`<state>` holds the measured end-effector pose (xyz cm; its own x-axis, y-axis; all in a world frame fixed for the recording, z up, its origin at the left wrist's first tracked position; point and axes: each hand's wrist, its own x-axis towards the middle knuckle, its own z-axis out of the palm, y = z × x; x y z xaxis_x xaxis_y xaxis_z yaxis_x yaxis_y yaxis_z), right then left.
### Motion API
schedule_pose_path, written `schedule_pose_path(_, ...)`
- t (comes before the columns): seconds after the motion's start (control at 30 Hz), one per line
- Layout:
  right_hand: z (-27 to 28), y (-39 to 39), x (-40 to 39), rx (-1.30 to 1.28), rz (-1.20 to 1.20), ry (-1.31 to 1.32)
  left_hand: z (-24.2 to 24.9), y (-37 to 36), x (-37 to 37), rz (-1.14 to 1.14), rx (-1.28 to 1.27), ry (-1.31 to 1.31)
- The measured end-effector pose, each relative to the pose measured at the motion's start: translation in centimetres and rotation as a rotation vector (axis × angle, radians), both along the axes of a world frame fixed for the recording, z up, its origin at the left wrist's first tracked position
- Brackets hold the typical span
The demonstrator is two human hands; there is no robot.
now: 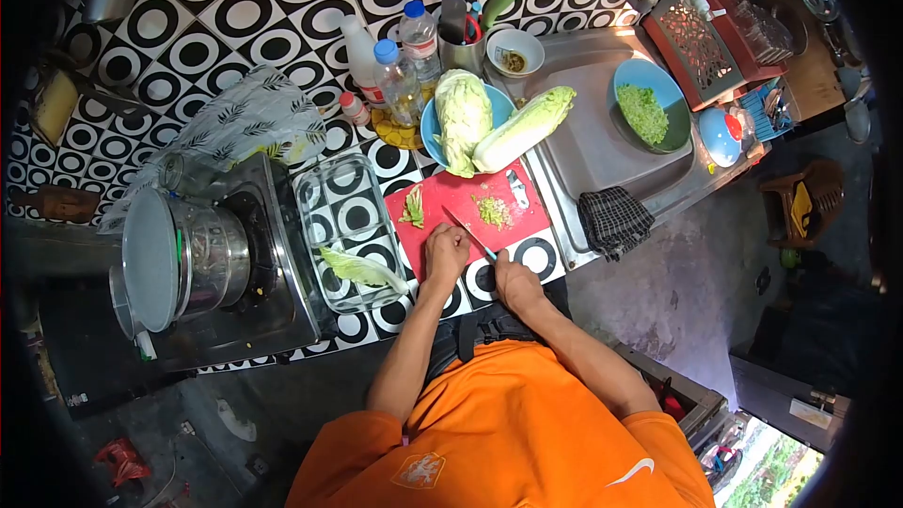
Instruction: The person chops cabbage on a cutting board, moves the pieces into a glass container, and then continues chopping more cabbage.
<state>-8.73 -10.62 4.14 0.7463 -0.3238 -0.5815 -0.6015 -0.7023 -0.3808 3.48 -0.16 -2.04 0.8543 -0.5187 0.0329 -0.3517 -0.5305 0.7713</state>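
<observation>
A red cutting board lies on the black-and-white patterned counter. My right hand grips the handle of a knife, whose blade points up and left across the board. My left hand rests curled on the board's near edge, beside the blade. A small pile of chopped greens and a leaf scrap lie on the board. Behind the board, a blue plate holds two napa cabbages.
A glass dish with a cabbage leaf sits left of the board. A gas stove with a steel pot stands further left. A steel sink on the right holds a blue bowl of chopped greens and a checked cloth. Bottles line the wall.
</observation>
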Motion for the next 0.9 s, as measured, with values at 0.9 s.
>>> schedule_pose_path(0.9, 0.4, 0.4, -0.3, -0.018, -0.001, -0.032, 0.3, 0.3, -0.2, 0.034, -0.014, 0.032)
